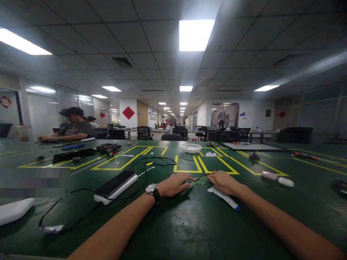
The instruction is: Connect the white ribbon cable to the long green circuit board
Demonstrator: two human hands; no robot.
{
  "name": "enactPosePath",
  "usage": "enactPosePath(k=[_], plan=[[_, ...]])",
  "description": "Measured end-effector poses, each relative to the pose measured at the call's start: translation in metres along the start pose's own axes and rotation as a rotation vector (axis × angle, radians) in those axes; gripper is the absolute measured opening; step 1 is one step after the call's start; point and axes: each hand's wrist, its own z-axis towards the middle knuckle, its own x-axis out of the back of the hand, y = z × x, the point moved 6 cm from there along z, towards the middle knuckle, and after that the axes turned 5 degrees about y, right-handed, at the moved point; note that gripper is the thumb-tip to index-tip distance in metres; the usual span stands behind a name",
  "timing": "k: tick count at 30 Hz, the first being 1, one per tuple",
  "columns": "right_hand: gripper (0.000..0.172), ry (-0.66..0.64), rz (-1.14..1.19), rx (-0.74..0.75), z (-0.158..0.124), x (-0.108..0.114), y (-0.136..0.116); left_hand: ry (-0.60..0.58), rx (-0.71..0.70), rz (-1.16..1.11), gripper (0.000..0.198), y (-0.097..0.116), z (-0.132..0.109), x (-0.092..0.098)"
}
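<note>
My left hand (175, 184), with a watch (151, 189) on its wrist, rests low over the green table, its fingertips closed on one end of a small green, clear-looking plastic wrapper (200, 181). The fingers of my right hand (222, 181) are closed on the wrapper's other end. A small brownish bit shows near the left fingertips; I cannot make out what it is. Beneath my right wrist lies a white paper strip (226, 198) with a blue end. Beyond both hands stands a white latticed plastic dish (190, 147).
A black phone (117, 183) lies on a white block to the left, with a black cable (146, 187) looping around. White oblong items (277, 178) and a screwdriver (303, 156) lie to the right. Yellow tape marks the table (187, 224). Another person (73, 126) sits at the far left.
</note>
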Motion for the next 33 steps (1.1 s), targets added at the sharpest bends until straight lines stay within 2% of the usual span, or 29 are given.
enactPosePath(k=[3,6,15,24,33], plan=[[0.049,0.003,-0.152,-0.15,-0.003,-0.001,0.012,-0.017,0.018,0.02,0.039,0.0,0.0,0.0],[0.054,0.007,-0.193,-0.21,-0.005,-0.005,0.01,-0.032,0.028,0.044,0.037,0.0,-0.001,-0.001],[0.076,-0.08,-0.135,-0.245,-0.01,-0.011,0.003,-0.082,0.064,0.085,0.038,0.002,-0.003,-0.003],[0.088,-0.203,-0.094,-0.261,-0.015,-0.013,0.009,-0.097,0.058,0.098,0.037,0.0,-0.003,-0.005],[0.094,-0.196,0.007,-0.206,-0.01,-0.018,0.025,-0.109,0.064,0.1,0.038,-0.002,-0.002,-0.008]])
